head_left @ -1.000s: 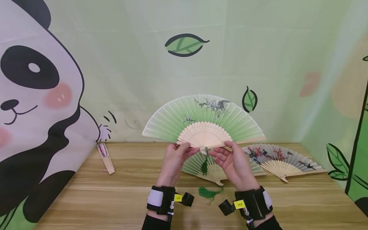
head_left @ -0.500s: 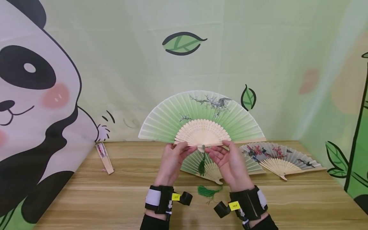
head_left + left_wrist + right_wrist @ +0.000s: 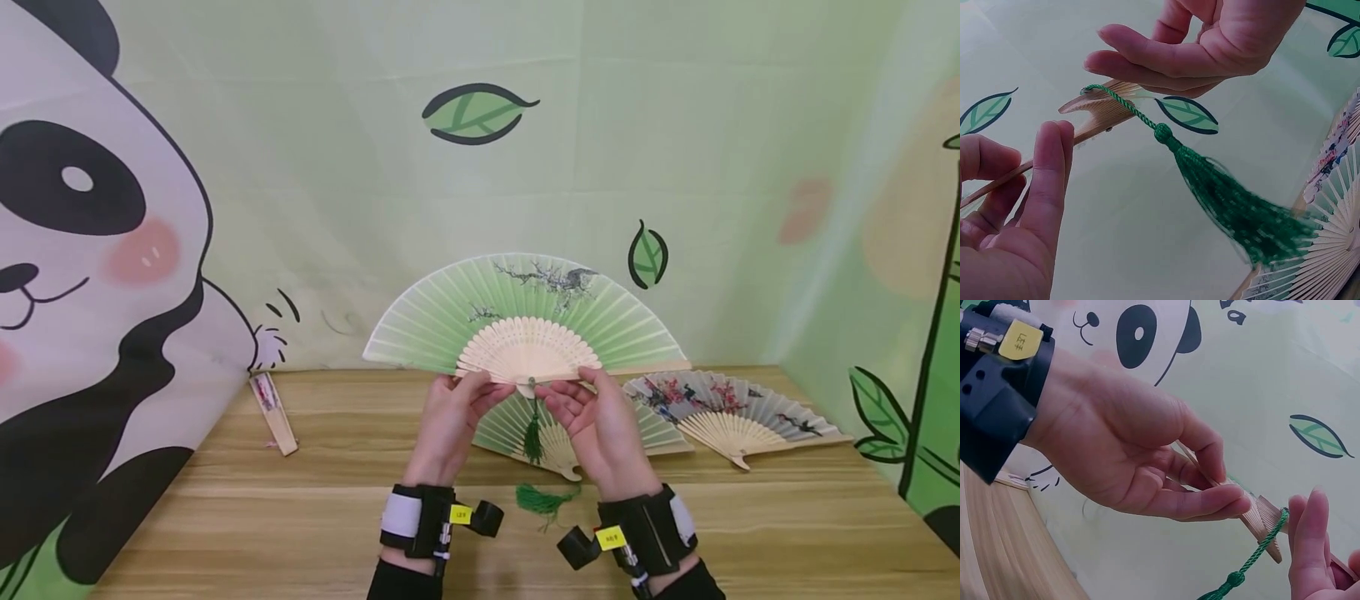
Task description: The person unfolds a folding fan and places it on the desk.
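Observation:
A spread green hand fan (image 3: 420,325) with a dark branch pattern and pale wooden ribs is held up in the head view. At the left of its base, my left hand (image 3: 447,429) pinches the wooden edge between thumb and fingers. My right hand (image 3: 603,429) grips the opposite edge, with its thumb on top. From the pivot between both hands hangs a green tassel (image 3: 532,437), seen large in the left wrist view. The right wrist view shows my left hand (image 3: 1129,444) with thumb and fingers on the fan's wood.
A second green fan (image 3: 504,427) lies spread behind my hands, its green tassel (image 3: 543,498) on the wooden table (image 3: 225,517). To the right lies a spread grey fan (image 3: 731,417) with red blossoms. At the left sits a folded fan (image 3: 275,414). A printed panda backdrop (image 3: 322,167) stands behind.
The held fan's top edge rises slightly, then lowers and tilts, while its base stays about level. The tassel swings a little. Both hands keep their hold; the head view has shifted slightly.

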Demonstrator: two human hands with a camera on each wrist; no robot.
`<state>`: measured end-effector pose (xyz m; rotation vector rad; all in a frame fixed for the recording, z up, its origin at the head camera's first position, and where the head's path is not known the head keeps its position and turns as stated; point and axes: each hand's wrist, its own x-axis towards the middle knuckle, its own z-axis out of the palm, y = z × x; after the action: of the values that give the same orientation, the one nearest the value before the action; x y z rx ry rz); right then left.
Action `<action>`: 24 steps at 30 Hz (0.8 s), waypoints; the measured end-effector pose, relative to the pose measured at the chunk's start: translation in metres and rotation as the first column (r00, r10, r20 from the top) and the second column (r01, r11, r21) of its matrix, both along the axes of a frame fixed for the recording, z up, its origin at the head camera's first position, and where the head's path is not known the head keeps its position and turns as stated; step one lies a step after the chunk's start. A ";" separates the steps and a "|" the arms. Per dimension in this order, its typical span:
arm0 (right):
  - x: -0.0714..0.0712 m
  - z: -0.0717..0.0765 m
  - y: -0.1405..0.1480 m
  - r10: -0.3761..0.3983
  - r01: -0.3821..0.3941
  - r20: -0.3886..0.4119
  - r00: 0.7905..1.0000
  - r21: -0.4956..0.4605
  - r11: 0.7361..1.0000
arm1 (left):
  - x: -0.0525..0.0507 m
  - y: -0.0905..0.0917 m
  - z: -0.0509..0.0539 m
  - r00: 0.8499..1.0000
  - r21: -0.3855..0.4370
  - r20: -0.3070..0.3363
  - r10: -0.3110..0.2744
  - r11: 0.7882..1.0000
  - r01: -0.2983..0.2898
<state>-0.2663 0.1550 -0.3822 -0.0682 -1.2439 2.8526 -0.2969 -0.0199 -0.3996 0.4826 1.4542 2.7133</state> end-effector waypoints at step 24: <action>0.064 -0.058 0.126 0.127 -0.148 0.156 0.980 0.133 0.980 | 0.056 0.090 -0.062 0.940 0.021 0.246 -0.235 0.971 0.237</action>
<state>-0.2021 0.2812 -0.4402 -0.2001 -1.5376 2.9084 -0.2409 0.0699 -0.4617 0.2831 1.2556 2.4734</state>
